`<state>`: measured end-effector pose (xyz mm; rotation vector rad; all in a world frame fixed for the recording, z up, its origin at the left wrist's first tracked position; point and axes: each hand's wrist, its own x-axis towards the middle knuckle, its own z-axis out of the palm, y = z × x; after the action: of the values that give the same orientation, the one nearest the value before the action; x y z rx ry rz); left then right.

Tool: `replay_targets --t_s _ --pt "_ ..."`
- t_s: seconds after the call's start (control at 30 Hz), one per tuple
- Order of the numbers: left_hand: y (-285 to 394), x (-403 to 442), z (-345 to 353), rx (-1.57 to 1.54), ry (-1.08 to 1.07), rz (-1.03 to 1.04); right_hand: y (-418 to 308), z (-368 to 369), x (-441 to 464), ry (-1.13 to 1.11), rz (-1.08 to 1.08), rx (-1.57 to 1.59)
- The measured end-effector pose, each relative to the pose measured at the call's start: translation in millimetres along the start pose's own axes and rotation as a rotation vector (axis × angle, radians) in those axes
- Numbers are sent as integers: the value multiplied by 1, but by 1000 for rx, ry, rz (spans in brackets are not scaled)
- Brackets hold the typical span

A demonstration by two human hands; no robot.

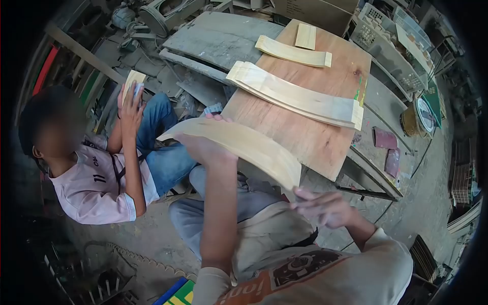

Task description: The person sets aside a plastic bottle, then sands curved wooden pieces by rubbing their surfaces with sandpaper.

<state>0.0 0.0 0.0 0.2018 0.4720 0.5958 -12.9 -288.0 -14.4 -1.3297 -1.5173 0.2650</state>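
Grip: left hand [208, 148] is closed across the curved wood strip [244, 140], palm at the near edge, fingertips showing over the far edge. Right hand [325, 207] is at the strip's lower end, fingers part curled and blurred; can't tell if it's pinching the corner or only touching it, or if something thin sits under the fingers. Strip is off the bench [320, 147], held in the air over the lap, broad face up, sloping down toward the right hand. Handling, my read: left hand carries the load, so hold firm but don't squeeze hard enough to flex the bow. Grip is left of the middle, so the right end is a long lever; light pressure there, or it'll twist in the palm. Follow the curve with the fingers flat, wrist loose, fingertips off the sharp corner. If it wobbles, brace it on the thigh. Elbow room on the left matters: co-worker [96, 183] sits close, holding a small wood piece [133, 84]. Don't swing the strip into the stacked curved pieces [295, 96] on the bench; edges look easy to nick. Reddish pads [385, 138] lie off to the right.
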Motion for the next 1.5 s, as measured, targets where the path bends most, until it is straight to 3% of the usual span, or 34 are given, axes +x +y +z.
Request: replay_targets --t_s 0.07,0.13,0.17,0.23,0.27,0.3,0.33,0.37,0.43,0.47,0.5,0.57,0.63,0.7,0.97,1.07,1.3,1.33,1.37,1.4,1.43,1.5 --pt "-12 -10 16 20 235 130 -7 -7 -17 487 338 196" --pt "-22 -6 14 9 254 85 3 -14 -23 979 449 476" --pt "-31 -8 12 15 284 27 3 -20 -28 985 458 474" --pt "-49 -18 30 12 375 -17 2 -40 -15 691 690 214" --pt "-57 -18 33 72 381 -65 5 -40 -11 694 694 206" --pt "-63 -19 34 130 388 -111 11 -35 -5 615 598 -90" --pt "-71 -16 27 96 163 -41 15 -31 0 524 491 -380" --pt "-73 -15 24 88 163 -42 9 -31 4 630 653 -313" --pt "-71 -15 28 309 -21 -264 1 -46 13 916 1011 6" --pt "-71 -12 24 263 -100 -293 1 -60 22 927 1031 13" --pt "-73 -6 21 262 -100 -285 21 -68 9 1053 984 -73" --pt "-81 10 15 490 -251 -240 33 -85 13 1164 978 192" --pt "-88 34 8 496 -248 -274 53 -94 4 1153 990 204" --pt "-92 56 2 629 -259 -281 63 -96 10 1285 1032 276" --pt "-63 28 -33 692 -94 -8 71 -107 -4 1118 1033 345" --pt "-57 6 -61 594 -50 -11 37 -99 -1 921 1186 -233" --pt "-52 -10 -107 588 -31 255 45 -158 22 1011 1007 -379" --pt "-47 -9 -116 683 -69 263 74 -182 10 1073 840 -173" --pt "-38 -10 -126 785 -104 268 97 -209 -1 1127 815 50" --pt "-25 -13 -137 768 -118 182 91 -203 18 1301 963 -59" --pt "-11 -19 -152 765 -90 201 87 -190 25 1236 827 -434" --pt "20 -40 -185 1625 -213 551 66 -137 50 1226 479 -770"
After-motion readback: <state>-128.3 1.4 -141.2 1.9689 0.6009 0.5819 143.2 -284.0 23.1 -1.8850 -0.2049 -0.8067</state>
